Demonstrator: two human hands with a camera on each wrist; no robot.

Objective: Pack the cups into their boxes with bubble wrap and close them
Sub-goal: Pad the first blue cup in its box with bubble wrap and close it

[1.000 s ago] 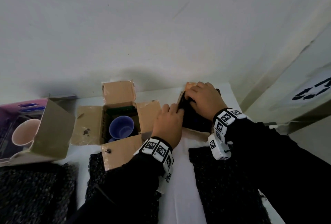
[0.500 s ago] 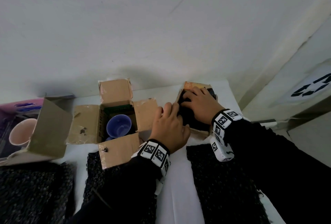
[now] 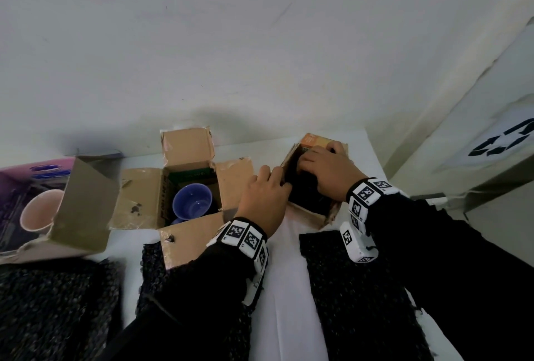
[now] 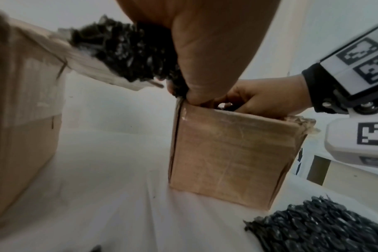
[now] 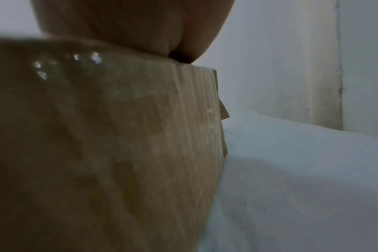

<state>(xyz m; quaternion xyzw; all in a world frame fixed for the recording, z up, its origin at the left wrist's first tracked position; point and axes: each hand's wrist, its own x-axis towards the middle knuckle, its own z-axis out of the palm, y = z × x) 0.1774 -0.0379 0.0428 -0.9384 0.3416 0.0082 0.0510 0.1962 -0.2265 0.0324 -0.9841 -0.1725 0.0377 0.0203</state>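
**Both hands at the right-hand box**

White desk (image 3: 291,288) against a pale wall carries three cartons. My left hand (image 3: 264,196) has its fingers curled over the near-left edge of the small cardboard box (image 4: 231,153), pinching the dark bubble wrap (image 3: 306,196) stuffed inside it. My right hand (image 3: 326,170) reaches into the same box from above, fingers bent onto the wrap. To the left, an open carton (image 3: 144,196), flaps spread, holds a blue cup (image 3: 193,202). Further left, a purple box (image 3: 26,176) lies on its side with a pink cup (image 3: 36,210) in it. Loose dark bubble wrap sheets (image 3: 355,297) lie along the near edge.
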